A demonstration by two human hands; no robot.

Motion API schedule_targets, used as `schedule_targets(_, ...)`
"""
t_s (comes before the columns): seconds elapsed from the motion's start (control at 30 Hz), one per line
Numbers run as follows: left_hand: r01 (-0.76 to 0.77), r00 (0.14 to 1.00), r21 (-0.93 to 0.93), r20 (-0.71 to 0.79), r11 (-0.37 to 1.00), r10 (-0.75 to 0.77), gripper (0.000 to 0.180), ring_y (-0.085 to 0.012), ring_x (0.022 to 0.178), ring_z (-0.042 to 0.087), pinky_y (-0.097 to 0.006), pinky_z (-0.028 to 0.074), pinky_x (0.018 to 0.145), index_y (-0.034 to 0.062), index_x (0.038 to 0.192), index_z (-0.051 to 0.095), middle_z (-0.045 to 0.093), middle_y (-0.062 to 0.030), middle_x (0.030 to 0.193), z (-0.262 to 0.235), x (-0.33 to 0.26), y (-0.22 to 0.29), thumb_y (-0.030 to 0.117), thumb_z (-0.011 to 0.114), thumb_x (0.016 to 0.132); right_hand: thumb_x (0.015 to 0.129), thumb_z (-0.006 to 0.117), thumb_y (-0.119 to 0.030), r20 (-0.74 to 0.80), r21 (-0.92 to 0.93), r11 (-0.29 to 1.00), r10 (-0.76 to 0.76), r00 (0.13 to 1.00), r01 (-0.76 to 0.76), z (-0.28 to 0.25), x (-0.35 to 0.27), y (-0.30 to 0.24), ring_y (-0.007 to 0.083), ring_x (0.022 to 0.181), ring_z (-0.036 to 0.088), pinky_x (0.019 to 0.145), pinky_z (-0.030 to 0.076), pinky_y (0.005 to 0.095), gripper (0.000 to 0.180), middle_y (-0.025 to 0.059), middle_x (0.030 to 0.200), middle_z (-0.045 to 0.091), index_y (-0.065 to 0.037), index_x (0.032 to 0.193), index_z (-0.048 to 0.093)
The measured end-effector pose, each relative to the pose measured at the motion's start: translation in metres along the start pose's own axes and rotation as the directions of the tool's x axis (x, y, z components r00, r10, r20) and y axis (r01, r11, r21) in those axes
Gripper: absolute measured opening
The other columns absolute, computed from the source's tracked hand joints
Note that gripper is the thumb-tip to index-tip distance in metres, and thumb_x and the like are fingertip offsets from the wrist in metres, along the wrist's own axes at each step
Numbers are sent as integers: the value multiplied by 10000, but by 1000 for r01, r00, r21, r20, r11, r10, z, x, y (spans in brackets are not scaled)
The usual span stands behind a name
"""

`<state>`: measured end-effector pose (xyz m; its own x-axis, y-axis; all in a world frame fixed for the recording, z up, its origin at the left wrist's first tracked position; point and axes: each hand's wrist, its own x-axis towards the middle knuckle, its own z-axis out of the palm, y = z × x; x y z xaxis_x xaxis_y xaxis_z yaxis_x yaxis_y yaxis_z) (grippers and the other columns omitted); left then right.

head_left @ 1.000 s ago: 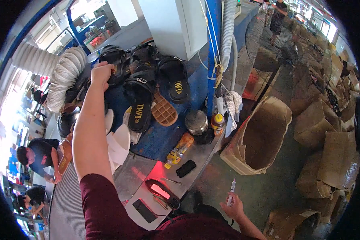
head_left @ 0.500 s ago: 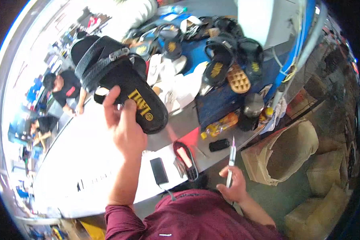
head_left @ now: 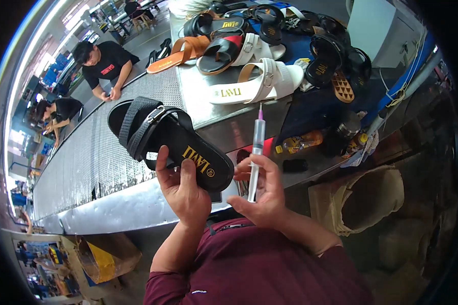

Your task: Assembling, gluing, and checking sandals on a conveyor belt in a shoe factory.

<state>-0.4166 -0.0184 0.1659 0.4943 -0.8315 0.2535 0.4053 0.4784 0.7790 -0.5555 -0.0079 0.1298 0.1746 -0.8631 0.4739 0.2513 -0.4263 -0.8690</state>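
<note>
A black sandal [head_left: 174, 145] with textured straps, a silver buckle and gold lettering on its insole is gripped at the edge near its heel by my left hand [head_left: 189, 195]. My thumb lies on the insole, and the toe points up and left. Just right of the heel, my right hand [head_left: 264, 195] grips a clear plastic syringe [head_left: 258, 142]. Its pink needle tip points upward, apart from the sandal. Beyond the syringe, a white sandal [head_left: 257, 86] with a buckled strap lies on the table. The fingers of my right hand curl around the barrel.
Several brown, black and white sandals [head_left: 239, 48] crowd the far end of the metal mesh-topped table [head_left: 163, 89]. A yellow-capped bottle [head_left: 300, 142] and a dark jar [head_left: 348, 124] stand right. An open cardboard box [head_left: 325, 203] is beside me. Two people [head_left: 107, 63] work across the table.
My right hand has risen and come left with the syringe, close to the sandal's heel. The black sandal, still in my left hand, sits lower in view. The view has shifted too.
</note>
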Motion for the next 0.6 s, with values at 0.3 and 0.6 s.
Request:
schedule_targets(0.3, 213, 974, 70, -101, 975, -205, 529, -174, 1031, 573, -302, 517, 875, 29, 1403, 273, 465, -133, 1248, -43, -27, 18, -13, 489, 922, 799, 657, 45, 69, 381, 875, 293, 954, -297, 34, 3, -1, 135, 994, 570, 846, 503, 284, 688, 81, 1139, 488, -80, 1359, 278)
schedule_targets(0.6, 460, 868, 374, 2, 805, -497, 726, -196, 1070, 563, -248, 511, 736, 38, 1473, 137, 488, -168, 1268, -109, -46, 55, -53, 517, 862, 813, 612, 65, 129, 354, 854, 359, 924, -381, 61, -2, 24, 133, 987, 569, 836, 508, 281, 646, 76, 1148, 468, -67, 1356, 286)
